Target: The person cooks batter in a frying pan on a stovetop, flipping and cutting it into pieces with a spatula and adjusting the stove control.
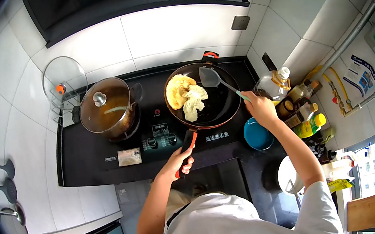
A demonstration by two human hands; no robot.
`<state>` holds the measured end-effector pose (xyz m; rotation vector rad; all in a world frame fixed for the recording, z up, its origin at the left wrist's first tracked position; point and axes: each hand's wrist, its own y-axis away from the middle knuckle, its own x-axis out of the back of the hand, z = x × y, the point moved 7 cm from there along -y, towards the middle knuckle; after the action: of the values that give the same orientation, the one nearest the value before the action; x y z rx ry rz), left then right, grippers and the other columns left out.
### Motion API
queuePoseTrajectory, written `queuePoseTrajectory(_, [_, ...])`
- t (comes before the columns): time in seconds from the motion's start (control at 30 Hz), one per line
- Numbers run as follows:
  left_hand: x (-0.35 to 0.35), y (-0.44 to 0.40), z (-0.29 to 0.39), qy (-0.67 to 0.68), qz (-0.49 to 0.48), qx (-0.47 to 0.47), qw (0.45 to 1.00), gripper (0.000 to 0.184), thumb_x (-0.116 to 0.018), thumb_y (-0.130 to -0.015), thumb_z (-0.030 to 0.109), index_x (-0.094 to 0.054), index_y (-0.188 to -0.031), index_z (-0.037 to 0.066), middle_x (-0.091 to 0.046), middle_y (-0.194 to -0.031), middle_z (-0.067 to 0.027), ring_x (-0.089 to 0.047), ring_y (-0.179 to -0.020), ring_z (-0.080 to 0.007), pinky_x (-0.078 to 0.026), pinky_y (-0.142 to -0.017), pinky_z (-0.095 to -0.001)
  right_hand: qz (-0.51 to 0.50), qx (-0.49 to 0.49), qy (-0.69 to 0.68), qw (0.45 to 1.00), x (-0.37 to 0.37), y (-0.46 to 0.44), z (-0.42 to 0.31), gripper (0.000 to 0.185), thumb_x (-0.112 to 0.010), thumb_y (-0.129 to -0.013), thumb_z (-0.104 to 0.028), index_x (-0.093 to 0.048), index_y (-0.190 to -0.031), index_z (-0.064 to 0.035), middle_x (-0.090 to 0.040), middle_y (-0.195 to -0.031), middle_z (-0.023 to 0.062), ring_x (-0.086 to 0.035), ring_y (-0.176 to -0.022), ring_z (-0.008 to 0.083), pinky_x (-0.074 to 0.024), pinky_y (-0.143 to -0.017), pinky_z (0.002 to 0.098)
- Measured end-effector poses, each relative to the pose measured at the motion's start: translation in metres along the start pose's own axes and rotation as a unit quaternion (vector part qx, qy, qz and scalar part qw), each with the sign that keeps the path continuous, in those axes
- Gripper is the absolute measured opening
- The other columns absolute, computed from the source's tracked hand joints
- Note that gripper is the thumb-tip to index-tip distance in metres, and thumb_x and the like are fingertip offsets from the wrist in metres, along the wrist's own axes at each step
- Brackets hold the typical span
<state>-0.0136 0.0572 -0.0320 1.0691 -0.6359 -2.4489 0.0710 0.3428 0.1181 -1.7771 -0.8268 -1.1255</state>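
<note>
Left hand (179, 163) grasping black-and-red handle (191, 139) of frying pan (223, 104); right hand (260, 107) grasping grey spatula (209, 77), blade over pan beside cooked egg (176, 92). Glass-lidded pot (107, 114) left of pan.

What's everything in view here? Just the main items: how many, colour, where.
Frying pan: one, black inside, cooktop's right
Food: pieces uncounted, yellow, pan's left
Spatula: one, grey, in pan
Lidded pot: one, brownish, cooktop's left
Cooktop: one, black, centre
Glass lid: one, clear, upper left
Bowl: one, blue, right of cooktop
Bottles: several, mixed, far right
Hanging utensils: several, dark, far left
Wooden board: one, brown, lower right
Shirt: one, white, bottom centre
Left hand: one, bare, gripping pan handle
Right hand: one, bare, holding spatula
</note>
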Motion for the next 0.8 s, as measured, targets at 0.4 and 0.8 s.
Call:
queuePoseTrajectory(0.4, [0.000, 0.001, -0.001, 0.017, -0.008, -0.001, 1.000, 0.032, -0.058, -0.095, 0.036, -0.050, -0.120, 0.017, -0.047, -0.071, 0.0021, -0.039, -0.049, -0.0053, -0.029, -0.044, -0.0199, -0.001, 0.050, 0.040, 0.998, -0.037, -0.030, -0.007, 0.026, -0.059, -0.089, -0.021, -0.056, -0.115, -0.0181, -0.063, -0.064, 0.0118, -0.064, -0.060, 0.0340, -0.0511, -0.053, 0.0453])
queuePoseTrajectory(0.8, [-0.002, 0.003, 0.001, 0.017, -0.002, -0.001, 1.000, 0.031, -0.057, -0.096, 0.035, -0.050, -0.120, 0.016, -0.047, -0.071, 0.0020, -0.038, -0.049, -0.0052, -0.029, -0.043, -0.0198, -0.069, 0.019, 0.170, 0.983, -0.004, 0.022, -0.012, 0.018, -0.056, -0.089, -0.018, -0.058, -0.107, -0.0137, -0.064, -0.063, 0.0109, -0.065, -0.057, 0.0310, -0.0532, -0.051, 0.0417])
